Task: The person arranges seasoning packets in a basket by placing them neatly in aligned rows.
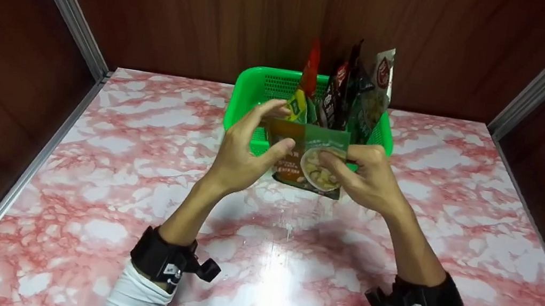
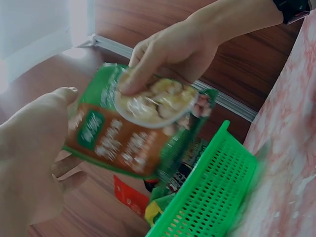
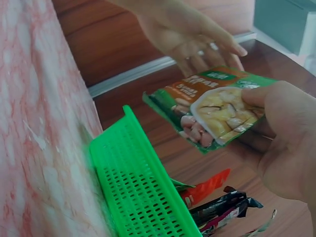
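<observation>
Between both hands, a green and brown food packet [image 1: 323, 158] with a bowl of food pictured on it is held up before the basket. My right hand [image 1: 371, 181] pinches its right side, thumb on the pictured bowl and fingers behind. At its left side my left hand [image 1: 246, 149] is spread, with thumb and fingers wide apart. In the left wrist view, the left thumb lies close to the brown end of the packet [image 2: 123, 140]. A green plastic basket [image 1: 247, 84] stands just behind, holding several upright packets.
Inside the basket are a red packet [image 1: 311, 69], a yellow packet [image 1: 297, 105], dark packets [image 1: 335, 95] and a pale packet [image 1: 383, 78]. The table [image 1: 109, 193] has a red and white marbled top. Brown wood-grain panels [image 1: 176, 3] enclose it at the back and sides.
</observation>
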The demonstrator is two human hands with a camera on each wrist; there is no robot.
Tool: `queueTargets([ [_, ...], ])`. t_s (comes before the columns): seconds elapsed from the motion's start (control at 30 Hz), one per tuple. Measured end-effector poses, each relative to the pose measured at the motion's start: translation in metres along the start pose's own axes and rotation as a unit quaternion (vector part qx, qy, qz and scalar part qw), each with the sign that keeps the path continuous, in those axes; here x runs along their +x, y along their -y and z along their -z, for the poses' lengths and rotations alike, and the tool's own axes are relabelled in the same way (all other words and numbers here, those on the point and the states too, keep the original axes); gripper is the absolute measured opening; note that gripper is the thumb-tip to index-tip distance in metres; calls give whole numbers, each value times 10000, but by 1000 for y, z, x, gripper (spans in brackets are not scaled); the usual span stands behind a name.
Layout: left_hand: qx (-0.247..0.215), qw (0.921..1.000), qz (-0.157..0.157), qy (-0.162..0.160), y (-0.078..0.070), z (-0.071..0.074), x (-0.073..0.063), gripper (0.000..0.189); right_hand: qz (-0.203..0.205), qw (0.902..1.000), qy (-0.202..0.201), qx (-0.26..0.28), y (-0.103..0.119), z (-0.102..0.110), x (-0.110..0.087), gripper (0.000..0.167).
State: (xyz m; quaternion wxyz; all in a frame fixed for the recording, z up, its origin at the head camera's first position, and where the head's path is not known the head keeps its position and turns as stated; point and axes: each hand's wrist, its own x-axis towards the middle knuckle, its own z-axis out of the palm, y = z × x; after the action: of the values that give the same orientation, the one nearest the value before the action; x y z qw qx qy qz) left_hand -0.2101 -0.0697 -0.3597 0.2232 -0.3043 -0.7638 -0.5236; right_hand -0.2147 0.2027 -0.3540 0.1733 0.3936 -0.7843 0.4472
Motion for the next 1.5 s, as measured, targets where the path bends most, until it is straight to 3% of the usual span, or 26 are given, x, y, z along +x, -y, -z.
queueTargets([
  [0.1,-472,9974,538,49,3,-2,-1,65,-38,9996,-162,238,2,2,1,14],
  [0.23,-1307,9856,1046,233,8,-9,-4,59,-60,9981,-308,532,4,3,1,18],
  [0.4,-2068,9673,1363,557,11,-20,-7,44,-1,9959,-489,766,4,2,1,20],
  [0.6,-2500,9500,1649,884,13,-30,-11,26,19,9934,-718,894,4,1,0,19],
  [0.83,-2646,9446,1699,940,11,-32,-12,24,-63,9929,-731,932,5,1,0,18],
  [1.07,-2224,9549,1675,1035,12,-28,-12,26,-467,9929,-494,972,6,4,-2,16],
  [1.17,-2188,9541,1719,1107,12,-26,-11,26,-661,9922,-370,988,7,7,-2,15],
  [1.33,-2167,9490,1832,1374,13,-22,-11,27,-1021,9892,-262,1023,10,13,-3,15],
  [1.5,-2058,9449,1844,1753,14,-20,-11,27,-1085,9902,-35,880,12,21,-4,15],
])
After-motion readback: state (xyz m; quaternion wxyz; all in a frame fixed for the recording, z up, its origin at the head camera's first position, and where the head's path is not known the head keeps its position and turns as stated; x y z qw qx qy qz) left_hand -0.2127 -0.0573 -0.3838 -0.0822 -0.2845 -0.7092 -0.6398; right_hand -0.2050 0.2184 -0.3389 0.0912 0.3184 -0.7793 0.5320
